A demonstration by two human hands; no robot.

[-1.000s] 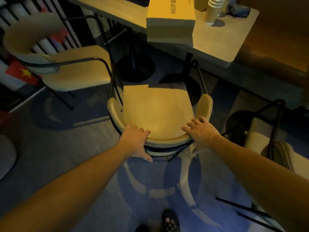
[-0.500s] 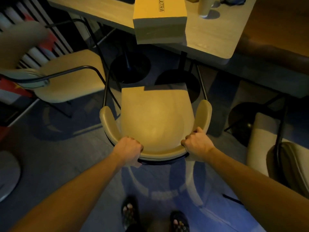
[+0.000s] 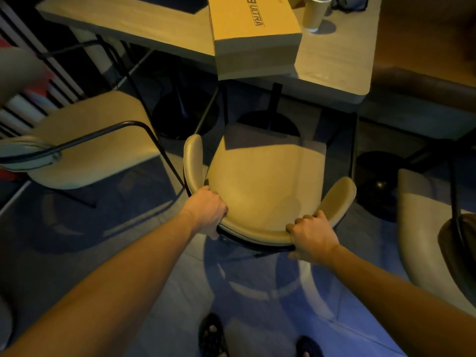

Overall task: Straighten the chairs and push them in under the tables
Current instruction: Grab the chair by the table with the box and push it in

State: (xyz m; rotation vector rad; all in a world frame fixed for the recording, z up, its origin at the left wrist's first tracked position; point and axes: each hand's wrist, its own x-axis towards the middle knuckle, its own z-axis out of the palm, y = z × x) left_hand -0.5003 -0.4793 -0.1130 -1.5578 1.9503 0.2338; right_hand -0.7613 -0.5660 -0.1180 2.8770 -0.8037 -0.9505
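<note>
Ahead of my tan padded chair with the curved backrest (image 3: 262, 191), the light wooden counter (image 3: 332, 60) overhangs, its black pedestal post (image 3: 274, 104) directly in line. A second tan chair with a black metal armrest (image 3: 85, 140) crowds the left side; another pale chair (image 3: 422, 228) stands near on the right. Bare floor (image 3: 64, 253) lies open behind.

Cardboard box (image 3: 253, 27) beside paper cups (image 3: 315, 11).

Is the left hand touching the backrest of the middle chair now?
Touching. The head view shows the left hand closed over the curved backrest of the middle chair, fingers wrapped around its rim with no gap.
</note>
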